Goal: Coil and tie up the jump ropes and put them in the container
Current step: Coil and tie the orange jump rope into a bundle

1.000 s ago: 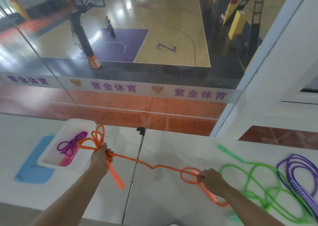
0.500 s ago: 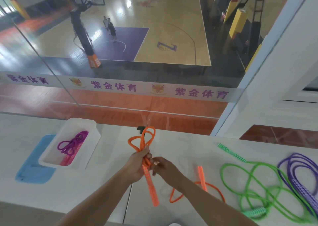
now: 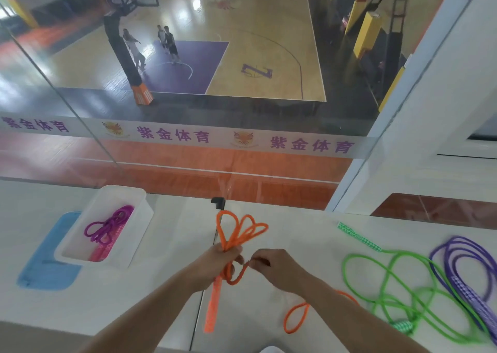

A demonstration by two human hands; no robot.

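Left hand (image 3: 215, 261) clenched around the gathered middle of the orange jump rope (image 3: 236, 234), near the bench (image 3: 295, 234) centre. Three or so loops fanned out above the fist, toward the far edge; one orange handle (image 3: 212, 307) hanging below it toward the near edge. Held this way, judged, to keep the coil from springing apart while the free end is wrapped.

Right hand (image 3: 277, 269) just beside the left, fingertips pinching the rope's running strand where it curls into a small turn under the fist. Remaining slack trailing under the right forearm to a loose loop (image 3: 295, 317) near the near edge. Step in hand, judged: wrapping the tail around the bundle to tie it off.

Count of jump ropes in view: four.
- One orange, in hand, part-coiled.
- One magenta rope (image 3: 107, 226), already bundled, lying inside the white container (image 3: 139, 218) toward the left end.
- One green rope (image 3: 376, 285), uncoiled, toward the right end.
- One purple rope (image 3: 457, 266), loosely looped, at the right edge.

One container. One blue mat (image 3: 45, 269) beneath it.
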